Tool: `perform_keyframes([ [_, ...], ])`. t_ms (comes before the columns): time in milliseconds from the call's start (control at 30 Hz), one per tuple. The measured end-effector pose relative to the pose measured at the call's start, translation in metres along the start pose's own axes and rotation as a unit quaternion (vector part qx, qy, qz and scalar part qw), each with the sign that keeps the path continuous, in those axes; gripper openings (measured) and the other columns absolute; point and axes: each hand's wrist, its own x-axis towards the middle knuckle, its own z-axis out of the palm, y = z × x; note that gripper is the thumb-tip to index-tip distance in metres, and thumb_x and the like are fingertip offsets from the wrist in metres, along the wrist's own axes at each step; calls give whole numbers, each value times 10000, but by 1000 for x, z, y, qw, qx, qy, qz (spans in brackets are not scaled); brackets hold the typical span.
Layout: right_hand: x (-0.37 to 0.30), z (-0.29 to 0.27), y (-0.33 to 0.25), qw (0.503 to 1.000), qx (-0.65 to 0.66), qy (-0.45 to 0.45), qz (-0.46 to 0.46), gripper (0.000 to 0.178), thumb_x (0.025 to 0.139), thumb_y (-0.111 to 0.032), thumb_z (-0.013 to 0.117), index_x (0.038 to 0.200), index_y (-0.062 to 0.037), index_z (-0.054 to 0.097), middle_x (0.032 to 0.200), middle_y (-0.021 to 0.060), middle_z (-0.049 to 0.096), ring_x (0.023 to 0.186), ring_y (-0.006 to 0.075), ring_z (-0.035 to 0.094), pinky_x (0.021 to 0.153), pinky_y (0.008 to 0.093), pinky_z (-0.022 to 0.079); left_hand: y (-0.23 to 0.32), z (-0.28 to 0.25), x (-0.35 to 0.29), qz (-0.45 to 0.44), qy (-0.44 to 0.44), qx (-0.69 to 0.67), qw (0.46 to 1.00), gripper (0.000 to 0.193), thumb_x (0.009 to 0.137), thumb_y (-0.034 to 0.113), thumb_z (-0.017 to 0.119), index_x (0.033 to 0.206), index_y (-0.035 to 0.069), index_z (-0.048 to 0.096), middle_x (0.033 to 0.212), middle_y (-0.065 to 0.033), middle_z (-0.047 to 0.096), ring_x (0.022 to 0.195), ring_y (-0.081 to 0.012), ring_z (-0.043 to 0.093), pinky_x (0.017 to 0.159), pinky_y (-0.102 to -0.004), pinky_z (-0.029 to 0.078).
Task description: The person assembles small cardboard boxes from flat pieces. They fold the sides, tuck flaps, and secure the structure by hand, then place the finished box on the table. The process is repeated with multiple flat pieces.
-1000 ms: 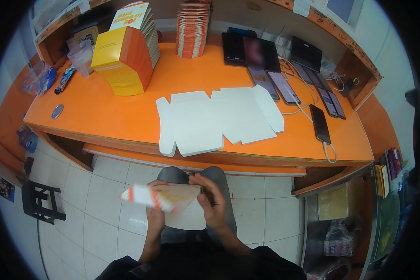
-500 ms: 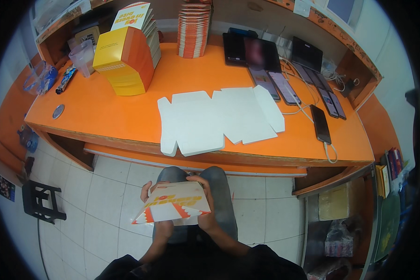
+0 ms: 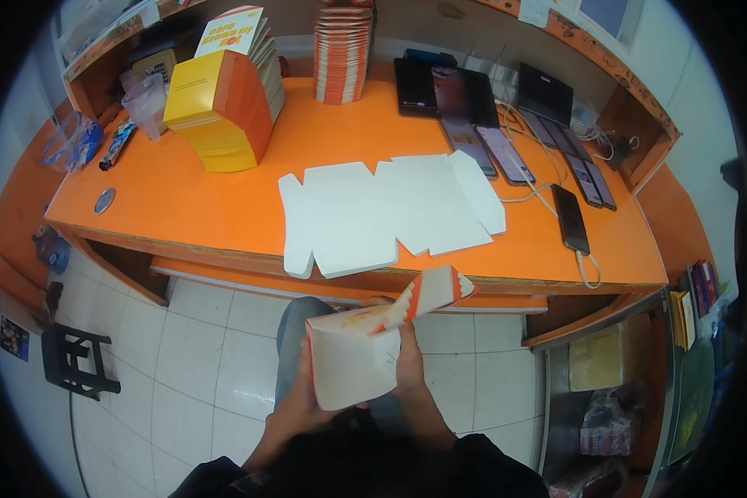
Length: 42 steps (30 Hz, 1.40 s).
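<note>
Over my lap I hold a partly folded paperboard food box [image 3: 353,361], its white inside facing me. A red-and-white printed flap of it sticks up toward the far right. My left hand [image 3: 301,394] grips the box's left side, with most of its fingers hidden behind the board. On the opposite side, my right hand [image 3: 411,361] is closed on the wall below the raised flap, its thumb showing. Just beyond the box, white unfolded box blanks [image 3: 386,216] lie flat on the orange desk [image 3: 199,195], slightly over its front edge.
A fanned stack of yellow-and-orange cartons [image 3: 216,108] stands at the back left, near a clear plastic cup [image 3: 147,106]. Behind the blanks rises a tall stack of red-and-white cartons [image 3: 340,58]. Several phones [image 3: 570,220] and cables occupy the right. A black stool [image 3: 81,361] stands on the floor.
The box has turned from its printed outside to its open white inside. Its flap now points up and right. Both my hands have shifted their hold on its sides.
</note>
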Motion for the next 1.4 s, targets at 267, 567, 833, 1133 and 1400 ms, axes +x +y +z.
perform_keyframes([
  [267,-12,29,2,1000,21,-2,3,665,989,-550,291,1381,-15,348,1297,143,497,1186,223,513,999,344,413,-7,-12,3,78,164,150,972,884,735,73,798,1437,-27,271,1058,-187,666,913,-231,682,782,-300,536],
  [567,-18,38,7,1000,10,-7,-3,690,990,-554,280,1404,-3,299,1335,143,462,1222,229,481,1025,351,384,-11,-14,-1,150,248,94,953,545,790,99,760,1272,-38,544,876,-164,707,748,-136,680,691,-233,531],
  [833,-11,30,14,999,34,29,24,647,990,-531,310,1383,-18,345,1319,146,484,1200,244,507,1006,375,409,-11,-15,1,185,300,144,925,538,811,232,756,1228,-55,576,892,-158,709,737,-119,667,687,-235,520],
  [1133,-4,26,10,978,-81,-173,-83,865,865,-302,679,1494,-148,106,1490,166,266,1379,277,278,1111,413,246,-12,-28,3,143,419,92,892,607,858,369,694,1262,-59,546,930,-128,700,697,-98,614,634,-221,494],
  [1400,-5,39,14,958,-199,-170,-115,1059,756,11,755,1508,-57,12,1550,148,150,1413,246,212,1130,398,226,-7,-28,-2,74,369,80,923,730,869,424,662,1340,-86,440,1109,-137,648,885,-129,616,753,-245,494],
])
